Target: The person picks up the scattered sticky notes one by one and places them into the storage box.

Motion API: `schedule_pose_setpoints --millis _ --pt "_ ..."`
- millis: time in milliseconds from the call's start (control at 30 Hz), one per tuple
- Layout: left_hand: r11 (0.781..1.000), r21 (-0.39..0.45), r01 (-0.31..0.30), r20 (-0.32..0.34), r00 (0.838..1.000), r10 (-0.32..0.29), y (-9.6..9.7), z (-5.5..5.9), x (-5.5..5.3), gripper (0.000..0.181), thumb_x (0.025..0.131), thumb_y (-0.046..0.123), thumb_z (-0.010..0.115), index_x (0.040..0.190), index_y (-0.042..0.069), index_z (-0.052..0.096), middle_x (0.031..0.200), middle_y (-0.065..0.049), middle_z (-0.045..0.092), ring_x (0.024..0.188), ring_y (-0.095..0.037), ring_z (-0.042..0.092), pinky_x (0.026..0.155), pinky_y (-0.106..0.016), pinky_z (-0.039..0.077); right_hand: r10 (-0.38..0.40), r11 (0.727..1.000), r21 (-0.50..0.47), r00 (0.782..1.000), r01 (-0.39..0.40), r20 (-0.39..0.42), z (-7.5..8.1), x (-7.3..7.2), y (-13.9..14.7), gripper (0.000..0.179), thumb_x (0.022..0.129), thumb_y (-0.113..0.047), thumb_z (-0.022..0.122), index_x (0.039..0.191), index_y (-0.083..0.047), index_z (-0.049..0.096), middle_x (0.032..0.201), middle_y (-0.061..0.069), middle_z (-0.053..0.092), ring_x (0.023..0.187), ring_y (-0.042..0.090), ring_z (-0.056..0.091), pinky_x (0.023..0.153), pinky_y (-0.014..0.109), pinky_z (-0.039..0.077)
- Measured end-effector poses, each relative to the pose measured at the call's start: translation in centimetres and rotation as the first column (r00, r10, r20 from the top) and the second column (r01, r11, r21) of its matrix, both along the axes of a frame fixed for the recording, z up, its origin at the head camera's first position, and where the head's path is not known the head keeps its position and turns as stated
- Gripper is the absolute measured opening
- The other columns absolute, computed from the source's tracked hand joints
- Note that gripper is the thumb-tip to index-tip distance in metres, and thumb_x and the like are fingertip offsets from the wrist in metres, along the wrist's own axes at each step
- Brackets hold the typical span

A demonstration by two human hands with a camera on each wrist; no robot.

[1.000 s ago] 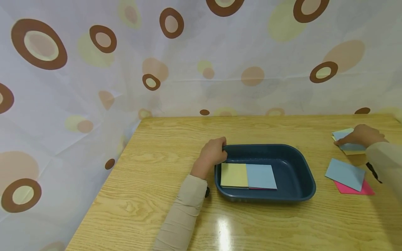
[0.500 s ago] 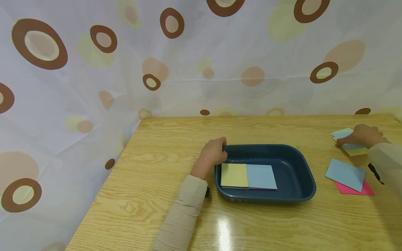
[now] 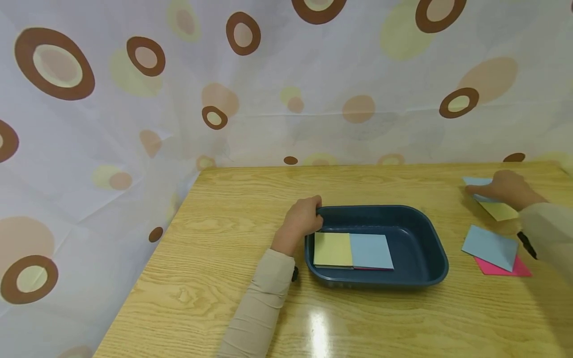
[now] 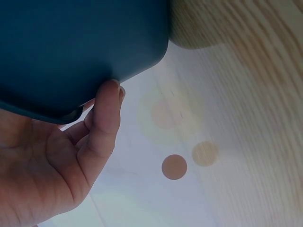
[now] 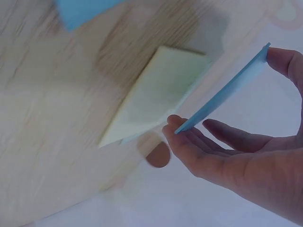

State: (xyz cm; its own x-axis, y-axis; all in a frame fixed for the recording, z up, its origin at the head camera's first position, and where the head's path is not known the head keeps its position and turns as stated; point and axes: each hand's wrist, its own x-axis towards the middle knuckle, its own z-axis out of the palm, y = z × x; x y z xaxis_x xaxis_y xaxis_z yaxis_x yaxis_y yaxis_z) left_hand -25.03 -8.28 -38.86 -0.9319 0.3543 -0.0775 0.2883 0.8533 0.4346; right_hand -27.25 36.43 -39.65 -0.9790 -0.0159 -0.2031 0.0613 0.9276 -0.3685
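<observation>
Left fingers [image 4: 106,113] grip, right fingers [image 5: 188,145] pinch, both forearms [image 3: 257,303] stretched forward, well apart.

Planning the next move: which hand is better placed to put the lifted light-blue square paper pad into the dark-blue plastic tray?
Probably the right hand: it holds the pad, while the left hand, farther from the pad, grips the tray rim.

Blue paper square [image 5: 225,94], thin and flat, held tilted by opposite edges in the right hand [image 5: 241,156]. Pale yellow square [image 5: 158,94], just beneath and apart from it. Dark blue tray [image 3: 421,253], oblong, round-cornered, upright on the bench [image 3: 201,278], gripped at its far left corner by the left hand [image 3: 304,217]. Within, side by side: yellow pad [image 3: 333,248] and light-blue pad [image 3: 371,251], a pink edge under the latter. Right of the tray: blue sheet [image 3: 490,246] overlapping a pink sheet [image 3: 517,269].
</observation>
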Motion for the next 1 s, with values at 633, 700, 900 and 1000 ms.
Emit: schedule_pose_setpoints --millis 633,700,900,1000 --pt "1.000 0.000 0.014 -0.008 1.000 -0.014 -0.1 -0.1 0.1 0.018 0.089 0.002 0.057 0.106 0.006 0.059 0.084 -0.004 0.058 0.064 -0.016 0.049 0.054 -0.025 0.038 0.184 0.983 0.030 0.956 -0.182 -0.226 5.0 0.9 -10.4 0.077 0.084 -0.038 0.069 0.123 0.024 0.044 0.119 0.043 0.048 0.099 0.049 0.053 0.079 0.057 0.046" --pt "1.000 -0.002 0.015 -0.007 1.000 -0.015 -0.1 -0.1 0.1 0.018 0.089 0.002 0.056 0.106 0.006 0.059 0.083 -0.004 0.057 0.065 -0.016 0.049 0.054 -0.025 0.039 0.201 0.979 0.021 0.948 -0.202 -0.247 5.7 1.5 -12.0 0.077 0.083 -0.037 0.071 0.124 0.023 0.044 0.117 0.041 0.050 0.093 0.045 0.055 0.075 0.053 0.049" --pt "1.000 0.001 0.018 -0.016 1.000 -0.018 -0.1 0.0 0.0 0.016 0.089 0.002 0.057 0.104 0.006 0.059 0.080 -0.004 0.055 0.065 -0.016 0.049 0.055 -0.024 0.038 0.292 0.955 0.036 0.910 -0.294 -0.293 7.5 3.7 -16.4 0.077 0.081 -0.034 0.075 0.128 0.019 0.044 0.118 0.035 0.052 0.091 0.039 0.055 0.070 0.048 0.052" --pt "1.000 -0.003 0.019 -0.016 1.000 -0.019 0.0 0.1 0.0 0.015 0.089 0.002 0.057 0.103 0.006 0.059 0.080 -0.003 0.055 0.065 -0.016 0.049 0.054 -0.024 0.038 0.346 0.937 0.058 0.882 -0.346 -0.320 8.2 4.9 -18.1 0.076 0.080 -0.033 0.077 0.129 0.016 0.045 0.120 0.033 0.052 0.093 0.038 0.054 0.070 0.048 0.052"
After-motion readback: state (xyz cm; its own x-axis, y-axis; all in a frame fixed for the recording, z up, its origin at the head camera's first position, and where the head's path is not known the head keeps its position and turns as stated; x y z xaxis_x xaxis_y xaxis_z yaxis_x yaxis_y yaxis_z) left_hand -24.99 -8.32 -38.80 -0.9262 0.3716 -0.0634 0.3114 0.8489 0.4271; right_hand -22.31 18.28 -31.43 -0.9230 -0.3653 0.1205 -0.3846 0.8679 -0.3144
